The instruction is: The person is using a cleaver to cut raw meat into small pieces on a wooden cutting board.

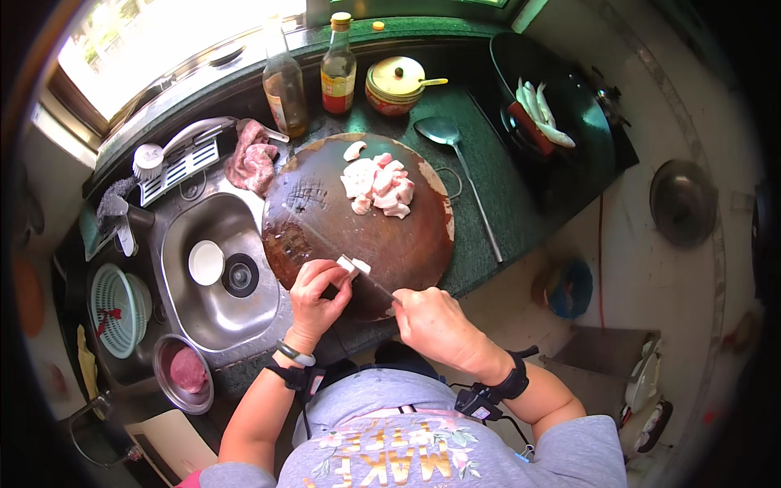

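Observation:
My right hand (439,323) grips a kitchen knife (379,288) whose blade slants across the near part of a round wooden chopping board (317,235). Beside the blade, my left hand (318,297) pinches a pale piece of meat (346,266) with bent fingers. A cut white piece (361,266) lies on the other side of the blade, close against it. Farther back on the board is a pile of pale, fatty meat chunks (378,183), with one chunk (354,150) apart from the rest. The blade's lower edge is hidden.
Left stands a steel sink (201,317) with a white bowl (206,262); a metal bowl of red meat (189,369) sits nearer me. Behind the board are two glass bottles (338,67) and a lidded pot (395,85). Right lie a metal spatula (470,177) and a wok (586,122) holding fish.

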### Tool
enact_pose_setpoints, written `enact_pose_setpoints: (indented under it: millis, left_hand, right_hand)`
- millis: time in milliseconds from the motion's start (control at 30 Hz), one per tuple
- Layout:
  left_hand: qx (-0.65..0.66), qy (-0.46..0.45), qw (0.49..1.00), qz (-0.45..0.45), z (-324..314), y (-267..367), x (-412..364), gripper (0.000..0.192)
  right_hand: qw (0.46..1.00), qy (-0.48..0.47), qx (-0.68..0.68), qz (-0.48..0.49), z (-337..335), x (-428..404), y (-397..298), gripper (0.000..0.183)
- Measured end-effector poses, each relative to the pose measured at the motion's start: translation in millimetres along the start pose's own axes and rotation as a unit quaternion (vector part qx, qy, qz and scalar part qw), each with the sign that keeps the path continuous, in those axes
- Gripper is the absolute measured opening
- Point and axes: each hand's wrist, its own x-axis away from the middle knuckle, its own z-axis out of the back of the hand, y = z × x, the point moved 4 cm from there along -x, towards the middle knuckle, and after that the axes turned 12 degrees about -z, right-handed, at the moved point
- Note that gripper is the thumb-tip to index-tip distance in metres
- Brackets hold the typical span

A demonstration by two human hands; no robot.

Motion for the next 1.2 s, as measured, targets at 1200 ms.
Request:
enact_pose_setpoints:
  millis: [1200]
  left_hand:
    - [-0.016,0.005,1.0,-0.009,-2,0,4,0.025]
  right_hand:
    - [0.993,-0.063,0.094,0.026,-25,-40,-25,0.011]
